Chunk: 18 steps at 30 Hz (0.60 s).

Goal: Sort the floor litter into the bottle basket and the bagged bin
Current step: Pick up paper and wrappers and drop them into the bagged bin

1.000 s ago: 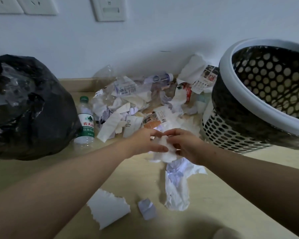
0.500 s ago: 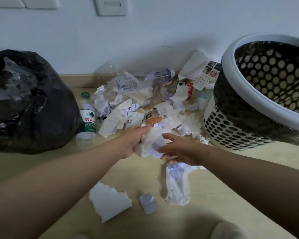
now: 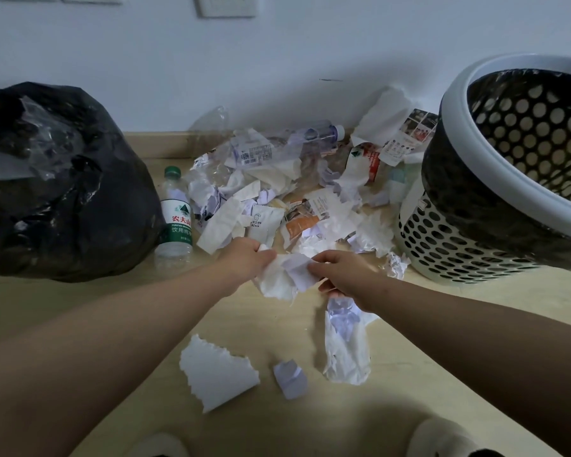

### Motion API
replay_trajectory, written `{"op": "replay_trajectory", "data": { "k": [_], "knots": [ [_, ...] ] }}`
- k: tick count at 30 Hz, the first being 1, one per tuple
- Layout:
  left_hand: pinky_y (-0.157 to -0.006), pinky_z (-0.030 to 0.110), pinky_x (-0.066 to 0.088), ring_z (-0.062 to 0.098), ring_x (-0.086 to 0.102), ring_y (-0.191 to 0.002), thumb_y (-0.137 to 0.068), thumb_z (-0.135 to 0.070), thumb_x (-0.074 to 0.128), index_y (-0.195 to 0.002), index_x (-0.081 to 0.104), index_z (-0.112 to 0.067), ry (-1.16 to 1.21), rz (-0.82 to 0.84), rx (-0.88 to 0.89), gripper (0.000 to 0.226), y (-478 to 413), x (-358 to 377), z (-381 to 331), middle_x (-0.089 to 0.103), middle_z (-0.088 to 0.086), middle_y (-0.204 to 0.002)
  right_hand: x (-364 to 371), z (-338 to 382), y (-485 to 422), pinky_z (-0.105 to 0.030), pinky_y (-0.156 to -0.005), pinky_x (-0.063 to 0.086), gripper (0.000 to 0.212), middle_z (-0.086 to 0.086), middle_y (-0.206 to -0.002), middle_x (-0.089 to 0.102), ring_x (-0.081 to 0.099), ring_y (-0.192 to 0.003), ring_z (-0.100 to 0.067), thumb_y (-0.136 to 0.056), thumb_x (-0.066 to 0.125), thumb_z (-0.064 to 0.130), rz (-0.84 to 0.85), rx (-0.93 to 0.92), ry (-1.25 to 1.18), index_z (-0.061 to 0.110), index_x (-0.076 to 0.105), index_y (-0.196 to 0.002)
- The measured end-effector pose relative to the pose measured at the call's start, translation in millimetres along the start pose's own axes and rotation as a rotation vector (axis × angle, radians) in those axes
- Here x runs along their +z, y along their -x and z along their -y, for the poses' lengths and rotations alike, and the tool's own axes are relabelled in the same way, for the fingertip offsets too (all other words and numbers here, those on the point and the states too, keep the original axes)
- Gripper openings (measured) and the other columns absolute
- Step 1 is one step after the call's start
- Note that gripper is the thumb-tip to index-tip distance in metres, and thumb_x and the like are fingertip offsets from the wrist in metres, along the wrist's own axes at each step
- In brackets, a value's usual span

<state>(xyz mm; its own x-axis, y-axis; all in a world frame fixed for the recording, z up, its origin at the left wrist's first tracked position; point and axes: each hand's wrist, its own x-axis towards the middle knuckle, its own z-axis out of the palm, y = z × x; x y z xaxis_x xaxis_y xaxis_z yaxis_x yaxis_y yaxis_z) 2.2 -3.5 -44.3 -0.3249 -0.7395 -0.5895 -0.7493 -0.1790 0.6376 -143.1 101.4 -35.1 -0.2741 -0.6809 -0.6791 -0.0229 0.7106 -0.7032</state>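
Note:
A heap of torn paper and wrappers (image 3: 297, 206) lies on the wooden floor against the wall. My left hand (image 3: 248, 255) grips a crumpled white tissue wad (image 3: 276, 280) at the heap's near edge. My right hand (image 3: 343, 272) pinches a pale paper scrap (image 3: 299, 267) lying on that wad. A green-capped water bottle (image 3: 175, 216) stands left of the heap, and a clear crushed bottle (image 3: 310, 136) lies at the back. On the right stands the white perforated basket with a black liner (image 3: 475, 179). A full black bag (image 3: 56, 186) sits at the left.
Loose pieces lie nearer to me: a torn white sheet (image 3: 216, 374), a small folded scrap (image 3: 290, 379) and a crumpled white paper (image 3: 346, 344). Slipper toes (image 3: 442, 437) show at the bottom edge. Wall sockets (image 3: 225, 4) are above.
Both hands have shifted slightly toward the heap, and the tissue wad has gone from my right hand's side into my left hand's grip. My right hand now pinches a paper scrap.

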Motion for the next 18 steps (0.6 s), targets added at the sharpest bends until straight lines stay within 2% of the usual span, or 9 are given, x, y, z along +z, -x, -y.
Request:
{"op": "replay_trajectory", "data": {
  "k": [1,3,7,11,14,18],
  "knots": [
    [-0.063,0.028,0.036,0.020,0.047,-0.069,-0.090,-0.025,0.061,-0.067,0.055,-0.011,-0.026,-0.001,0.013,0.028,-1,-1,1,0.051,0.003,-0.069,1,-1,-1,-0.019,-0.055,0.044,0.013,0.001,-0.071,0.056,0.052,-0.058,-0.012,-0.093,0.056,0.018,-0.018,0.005,-0.019,0.020,0.058,-0.080],
    [-0.070,0.029,0.042,0.021,0.053,-0.078,-0.084,-0.024,0.069,-0.081,0.066,-0.016,-0.054,0.008,0.041,0.010,-2,-2,2,0.057,0.000,-0.076,4,-4,-2,-0.018,-0.051,0.046,0.005,-0.002,-0.068,0.056,0.052,-0.054,-0.013,-0.092,0.058,0.012,-0.053,0.024,-0.063,0.016,0.058,-0.088],
    [-0.076,0.028,0.042,0.021,0.052,-0.086,-0.080,-0.020,0.074,-0.091,0.067,-0.017,-0.084,0.007,0.035,0.013,-1,-5,8,0.051,-0.003,-0.081,6,-7,-5,-0.023,-0.052,0.044,0.018,-0.008,-0.065,0.055,0.051,-0.052,-0.016,-0.088,0.058,0.001,-0.012,0.075,-0.115,0.016,0.052,-0.096],
    [-0.071,0.026,0.040,0.020,0.050,-0.084,-0.079,-0.015,0.074,-0.096,0.067,-0.014,-0.075,-0.021,0.036,0.018,-1,-8,11,0.051,0.001,-0.088,2,-8,-7,-0.021,-0.047,0.038,0.021,-0.007,-0.066,0.052,0.045,-0.050,-0.016,-0.089,0.053,-0.003,0.028,0.081,-0.064,0.018,0.053,-0.087],
    [-0.071,0.026,0.041,0.019,0.049,-0.079,-0.081,-0.015,0.072,-0.094,0.064,-0.017,-0.093,0.005,0.042,0.015,-2,-8,12,0.046,-0.003,-0.080,-2,-11,-8,-0.020,-0.048,0.039,0.022,-0.005,-0.065,0.050,0.044,-0.051,-0.015,-0.090,0.050,-0.002,0.050,0.096,-0.025,0.017,0.055,-0.079],
    [-0.066,0.024,0.039,0.016,0.047,-0.075,-0.083,-0.014,0.069,-0.092,0.060,-0.017,-0.135,0.008,0.072,0.012,-1,-4,12,0.041,-0.007,-0.079,-4,-13,-8,-0.023,-0.051,0.038,0.023,-0.006,-0.065,0.048,0.042,-0.052,-0.016,-0.092,0.045,-0.002,0.069,0.126,0.005,0.014,0.051,-0.077]
  ]
}}
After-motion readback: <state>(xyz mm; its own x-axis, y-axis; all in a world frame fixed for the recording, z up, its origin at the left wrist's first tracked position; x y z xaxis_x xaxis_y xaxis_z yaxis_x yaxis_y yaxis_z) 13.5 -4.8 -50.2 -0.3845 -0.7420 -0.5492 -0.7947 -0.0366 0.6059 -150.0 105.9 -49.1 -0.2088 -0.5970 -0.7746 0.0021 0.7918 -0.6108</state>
